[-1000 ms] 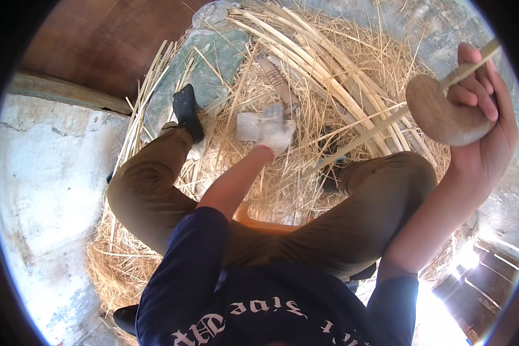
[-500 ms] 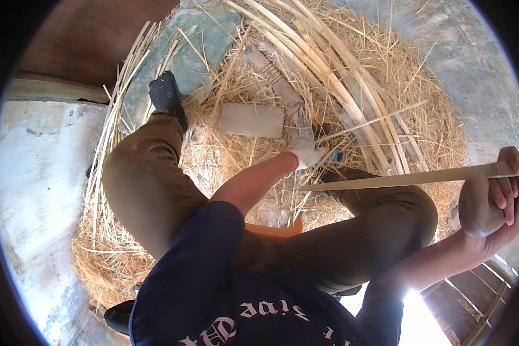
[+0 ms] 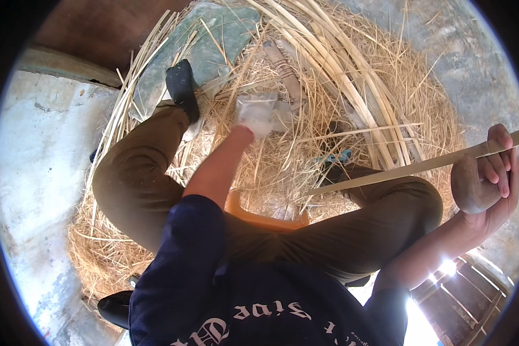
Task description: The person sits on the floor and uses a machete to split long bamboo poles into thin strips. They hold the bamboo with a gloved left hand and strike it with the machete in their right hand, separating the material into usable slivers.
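Left hand at the pale block, right hand clamped on the long flat strip.
From the left, we find a dark shoe (image 3: pixel 182 89) beside a green slab (image 3: pixel 216 49) with loose stalks on it. Next, we locate the gloved left hand (image 3: pixel 263 122) over the pale block (image 3: pixel 245 106), which lies on straw (image 3: pixel 271 158) between the legs; blur hides the fingers, so we cannot tell whether they are apart or together, or touch the block. Just beyond, we note a brown rod with bound turns (image 3: pixel 285 72), then a bundle of long stalks (image 3: pixel 352 75). At the far right, we see the bare right hand (image 3: pixel 497 167) with fingers closed round the flat strip (image 3: pixel 409 169) and a rounded brown piece (image 3: pixel 468 184); the strip slants across our view of the right leg.
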Available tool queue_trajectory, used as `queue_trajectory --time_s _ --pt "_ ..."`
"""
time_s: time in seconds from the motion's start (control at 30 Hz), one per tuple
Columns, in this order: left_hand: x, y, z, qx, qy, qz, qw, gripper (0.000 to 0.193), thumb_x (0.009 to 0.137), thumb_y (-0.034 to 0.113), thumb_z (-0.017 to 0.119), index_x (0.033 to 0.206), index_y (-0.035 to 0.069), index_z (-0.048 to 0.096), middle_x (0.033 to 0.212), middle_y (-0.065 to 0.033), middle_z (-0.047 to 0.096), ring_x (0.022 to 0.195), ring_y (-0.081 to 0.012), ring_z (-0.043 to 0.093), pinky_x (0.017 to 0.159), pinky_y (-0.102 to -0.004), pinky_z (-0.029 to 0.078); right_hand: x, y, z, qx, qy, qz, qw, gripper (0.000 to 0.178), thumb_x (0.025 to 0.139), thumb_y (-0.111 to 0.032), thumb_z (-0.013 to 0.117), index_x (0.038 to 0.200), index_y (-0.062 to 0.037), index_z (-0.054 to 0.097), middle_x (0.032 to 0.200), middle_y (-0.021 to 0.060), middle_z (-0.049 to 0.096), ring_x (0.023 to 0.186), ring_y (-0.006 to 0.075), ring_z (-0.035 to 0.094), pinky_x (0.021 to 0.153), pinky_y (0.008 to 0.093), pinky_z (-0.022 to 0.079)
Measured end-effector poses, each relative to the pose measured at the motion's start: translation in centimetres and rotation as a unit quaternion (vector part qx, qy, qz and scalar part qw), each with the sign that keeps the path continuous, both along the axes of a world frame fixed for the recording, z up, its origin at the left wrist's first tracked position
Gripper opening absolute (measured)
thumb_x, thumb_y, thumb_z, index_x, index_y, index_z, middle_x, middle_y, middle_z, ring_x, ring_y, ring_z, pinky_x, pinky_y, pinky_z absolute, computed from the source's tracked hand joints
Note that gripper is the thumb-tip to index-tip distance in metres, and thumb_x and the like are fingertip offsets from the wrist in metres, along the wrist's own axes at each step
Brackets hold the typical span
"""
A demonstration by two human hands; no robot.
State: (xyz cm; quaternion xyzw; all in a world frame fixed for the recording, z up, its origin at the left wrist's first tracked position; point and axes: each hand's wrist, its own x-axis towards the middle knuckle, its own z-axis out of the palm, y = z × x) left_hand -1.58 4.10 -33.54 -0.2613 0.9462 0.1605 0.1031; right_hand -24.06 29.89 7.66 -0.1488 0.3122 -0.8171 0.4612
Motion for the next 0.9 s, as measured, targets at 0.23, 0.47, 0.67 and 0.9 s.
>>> queue_trajectory --time_s 0.23,0.47,0.67,0.9 --pt "-0.2 -0.9 -2.4 -0.117 -0.057 -0.036 0.991 0.105 0.065 0.03 0.085 0.154 0.004 0.034 0.148 -0.0189 0.048 0.138 -0.033 0.048 0.11 -0.0546 0.044 1.0 -1.7 0.3 0.001 0.004 0.009 1.0 0.006 0.108 -0.008 0.043 0.104 -0.0043 0.045 0.065 -0.0048 0.042 0.044 0.0008 0.045 0.057 0.0192 0.045" --pt "-0.3 -1.2 2.2 -0.049 -0.157 -0.014 0.986 0.104 0.063 0.032 0.086 0.15 0.001 0.038 0.133 -0.0171 0.056 0.124 -0.0336 0.056 0.099 -0.047 0.052 1.4 -2.6 0.5 0.005 -0.006 0.032 0.999 0.007 0.109 -0.008 0.042 0.105 -0.0047 0.046 0.064 -0.0048 0.042 0.045 0.0006 0.046 0.057 0.0185 0.045" --pt "1.2 -1.5 0.2 -0.044 -0.122 -0.029 0.991 0.1 0.063 0.031 0.085 0.146 0.0 0.04 0.13 -0.0197 0.057 0.122 -0.0361 0.057 0.098 -0.0452 0.053 2.4 -2.9 0.3 0.007 -0.015 0.025 1.0 0.008 0.109 -0.009 0.042 0.104 -0.0044 0.046 0.065 -0.0045 0.044 0.046 0.0008 0.047 0.057 0.0186 0.046" --pt "0.5 -1.4 1.2 -0.015 -0.125 -0.036 0.991 0.1 0.063 0.03 0.083 0.148 0.0 0.042 0.137 -0.0215 0.057 0.127 -0.0357 0.056 0.101 -0.0445 0.052 2.3 -2.3 -0.3 -0.006 0.04 0.019 0.999 0.011 0.109 -0.009 0.041 0.101 -0.0029 0.045 0.079 0.0009 0.05 0.05 0.0006 0.048 0.06 0.0206 0.049"
